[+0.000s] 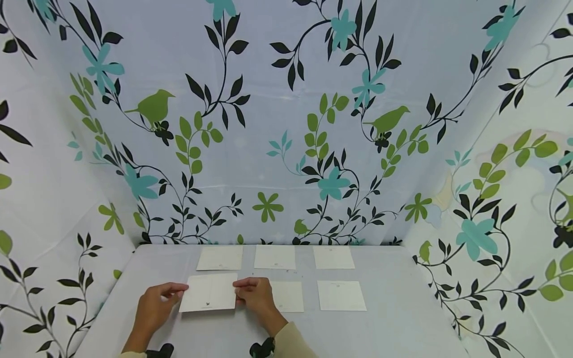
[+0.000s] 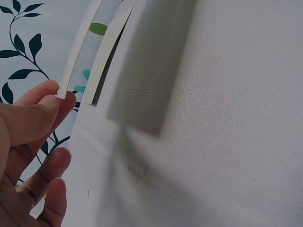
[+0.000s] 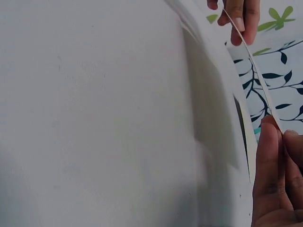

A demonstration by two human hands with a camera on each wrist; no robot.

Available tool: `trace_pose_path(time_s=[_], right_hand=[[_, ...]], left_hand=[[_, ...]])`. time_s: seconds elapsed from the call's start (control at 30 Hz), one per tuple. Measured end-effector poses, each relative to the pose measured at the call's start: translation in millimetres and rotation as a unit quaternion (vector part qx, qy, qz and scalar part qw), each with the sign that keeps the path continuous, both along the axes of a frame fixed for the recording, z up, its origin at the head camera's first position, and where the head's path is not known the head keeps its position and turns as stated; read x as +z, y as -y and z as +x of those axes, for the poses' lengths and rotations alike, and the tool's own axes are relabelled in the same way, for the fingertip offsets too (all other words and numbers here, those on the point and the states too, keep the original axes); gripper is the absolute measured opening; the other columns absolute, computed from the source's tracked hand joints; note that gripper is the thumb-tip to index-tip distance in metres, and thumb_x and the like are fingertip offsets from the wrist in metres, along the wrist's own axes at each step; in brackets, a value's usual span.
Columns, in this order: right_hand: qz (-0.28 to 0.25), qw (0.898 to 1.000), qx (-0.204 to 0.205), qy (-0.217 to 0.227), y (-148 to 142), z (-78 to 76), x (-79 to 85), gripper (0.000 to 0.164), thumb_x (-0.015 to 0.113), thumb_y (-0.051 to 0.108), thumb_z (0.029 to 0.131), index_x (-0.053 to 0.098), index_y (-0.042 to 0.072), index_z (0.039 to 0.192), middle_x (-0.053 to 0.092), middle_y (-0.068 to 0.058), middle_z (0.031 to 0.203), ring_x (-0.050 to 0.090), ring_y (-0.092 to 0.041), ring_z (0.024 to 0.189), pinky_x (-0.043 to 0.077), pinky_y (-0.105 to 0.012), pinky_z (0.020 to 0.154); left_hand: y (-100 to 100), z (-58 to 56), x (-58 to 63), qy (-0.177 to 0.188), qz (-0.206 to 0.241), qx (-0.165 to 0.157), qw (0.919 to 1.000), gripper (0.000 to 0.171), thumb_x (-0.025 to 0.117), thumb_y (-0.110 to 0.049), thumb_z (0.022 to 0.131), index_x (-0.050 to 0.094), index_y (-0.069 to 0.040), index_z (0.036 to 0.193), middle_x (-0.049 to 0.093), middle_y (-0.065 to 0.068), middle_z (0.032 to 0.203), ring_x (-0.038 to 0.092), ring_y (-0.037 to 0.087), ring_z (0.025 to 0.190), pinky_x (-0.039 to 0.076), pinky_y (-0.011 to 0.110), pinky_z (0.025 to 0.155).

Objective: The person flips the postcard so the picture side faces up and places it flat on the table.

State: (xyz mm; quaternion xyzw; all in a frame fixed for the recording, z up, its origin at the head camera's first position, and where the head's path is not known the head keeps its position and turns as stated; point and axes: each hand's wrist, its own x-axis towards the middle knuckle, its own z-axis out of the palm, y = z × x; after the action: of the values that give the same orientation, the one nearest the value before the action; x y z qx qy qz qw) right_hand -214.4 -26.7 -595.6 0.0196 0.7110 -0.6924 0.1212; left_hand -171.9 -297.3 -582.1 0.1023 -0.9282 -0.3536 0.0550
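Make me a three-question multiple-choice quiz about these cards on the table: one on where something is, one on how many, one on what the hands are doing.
1. Where is the held card?
A. front row, left
B. back row, right
C. off the table

2. How many cards in all?
A. four
B. six
C. nine

3. How do the hands hold that card?
A. one hand only
B. both pinch its side edges
C. neither touches it

Answers:
1 A: it sits at the near left of the grid.
2 B: two rows of three.
3 B: the left hand and right hand each pinch a side edge, as the wrist views show.
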Motion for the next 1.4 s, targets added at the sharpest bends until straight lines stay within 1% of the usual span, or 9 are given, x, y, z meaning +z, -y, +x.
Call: trace_pose_path(time_s=[0.13, 0.23, 0.4, 0.73, 0.87, 1.03, 1.13, 1.27, 1.4], right_hand=[[-0.011, 1.000, 0.015, -0.002, -3.1, -2.0, -1.0, 0.019, 0.073, -0.008, 0.092, 0.083, 0.007, 0.099, 0.079, -0.004, 0.084, 0.073, -0.010, 0.074, 0.063, -0.029, 0.068], [-0.017, 1.000, 0.024, -0.004, -5.1, -2.7, -1.7, 0.021, 0.072, -0.009, 0.091, 0.083, 0.007, 0.099, 0.078, -0.004, 0.082, 0.074, -0.011, 0.074, 0.064, -0.030, 0.068], [-0.025, 0.999, 0.031, -0.007, -9.3, -2.1, 1.9, 0.019, 0.073, -0.008, 0.092, 0.083, 0.007, 0.100, 0.079, -0.005, 0.084, 0.075, -0.013, 0.074, 0.065, -0.033, 0.070], [-0.045, 0.998, 0.044, -0.015, -16.3, -1.1, 3.4, 0.015, 0.075, -0.003, 0.093, 0.083, 0.007, 0.101, 0.080, -0.005, 0.085, 0.075, -0.011, 0.074, 0.064, -0.030, 0.071], [-0.037, 0.998, 0.041, -0.017, -16.7, -1.2, 3.7, 0.013, 0.076, -0.001, 0.093, 0.083, 0.006, 0.102, 0.080, -0.006, 0.086, 0.075, -0.011, 0.074, 0.064, -0.030, 0.071], [-0.040, 0.998, 0.042, -0.020, -18.2, 0.0, 5.5, 0.013, 0.076, 0.000, 0.094, 0.082, 0.001, 0.106, 0.081, -0.013, 0.092, 0.078, -0.014, 0.077, 0.064, -0.030, 0.072], [-0.040, 0.998, 0.041, -0.022, -19.0, 0.4, 5.5, 0.014, 0.076, 0.001, 0.094, 0.081, 0.000, 0.107, 0.081, -0.017, 0.096, 0.078, -0.014, 0.078, 0.064, -0.030, 0.072], [-0.045, 0.998, 0.039, -0.022, -19.8, 0.6, 5.1, 0.015, 0.077, 0.003, 0.094, 0.081, -0.001, 0.108, 0.081, -0.018, 0.100, 0.078, -0.014, 0.078, 0.064, -0.029, 0.072], [-0.040, 0.998, 0.035, -0.023, -19.5, 0.4, 4.1, 0.013, 0.077, 0.004, 0.095, 0.081, 0.002, 0.107, 0.082, -0.011, 0.098, 0.077, -0.013, 0.078, 0.064, -0.028, 0.072]], left_hand=[[-0.4, -0.3, 4.4, -0.003, 0.004, 0.001, 1.0000, 0.020, 0.074, -0.007, 0.097, 0.082, -0.014, 0.113, 0.079, 0.013, 0.121, 0.066, 0.027, 0.101, 0.046, 0.034, 0.077], [-0.8, -0.5, 7.2, -0.009, 0.006, 0.005, 0.9999, 0.021, 0.075, -0.006, 0.096, 0.083, -0.014, 0.113, 0.080, 0.012, 0.117, 0.066, 0.027, 0.100, 0.045, 0.033, 0.077], [-2.0, -1.1, 9.9, -0.018, 0.008, 0.009, 0.9998, 0.021, 0.076, -0.004, 0.094, 0.083, -0.013, 0.112, 0.081, 0.010, 0.110, 0.066, 0.027, 0.100, 0.044, 0.033, 0.075], [-6.8, -0.2, 13.3, -0.038, 0.002, 0.020, 0.9991, 0.019, 0.079, -0.005, 0.092, 0.084, -0.011, 0.110, 0.082, 0.010, 0.104, 0.068, 0.028, 0.098, 0.045, 0.032, 0.074], [-9.4, 1.2, 14.8, -0.045, -0.001, 0.022, 0.9987, 0.020, 0.078, -0.002, 0.092, 0.085, -0.012, 0.108, 0.082, 0.010, 0.104, 0.069, 0.029, 0.099, 0.047, 0.035, 0.077], [-10.6, 1.4, 15.7, -0.046, 0.001, 0.022, 0.9987, 0.022, 0.079, 0.000, 0.090, 0.085, -0.013, 0.108, 0.082, 0.010, 0.105, 0.068, 0.030, 0.100, 0.047, 0.042, 0.081], [-10.8, 0.9, 15.2, -0.048, -0.003, 0.018, 0.9987, 0.022, 0.080, -0.002, 0.090, 0.084, -0.014, 0.108, 0.082, 0.008, 0.102, 0.068, 0.029, 0.099, 0.047, 0.041, 0.081], [-11.5, 0.4, 14.3, -0.046, -0.004, 0.016, 0.9988, 0.017, 0.080, -0.009, 0.093, 0.084, -0.016, 0.108, 0.081, 0.003, 0.097, 0.068, 0.026, 0.098, 0.046, 0.036, 0.079], [-12.5, 0.3, 14.1, -0.046, 0.002, 0.013, 0.9988, 0.013, 0.079, -0.015, 0.095, 0.084, -0.016, 0.107, 0.082, 0.000, 0.095, 0.067, 0.021, 0.095, 0.046, 0.033, 0.079]])
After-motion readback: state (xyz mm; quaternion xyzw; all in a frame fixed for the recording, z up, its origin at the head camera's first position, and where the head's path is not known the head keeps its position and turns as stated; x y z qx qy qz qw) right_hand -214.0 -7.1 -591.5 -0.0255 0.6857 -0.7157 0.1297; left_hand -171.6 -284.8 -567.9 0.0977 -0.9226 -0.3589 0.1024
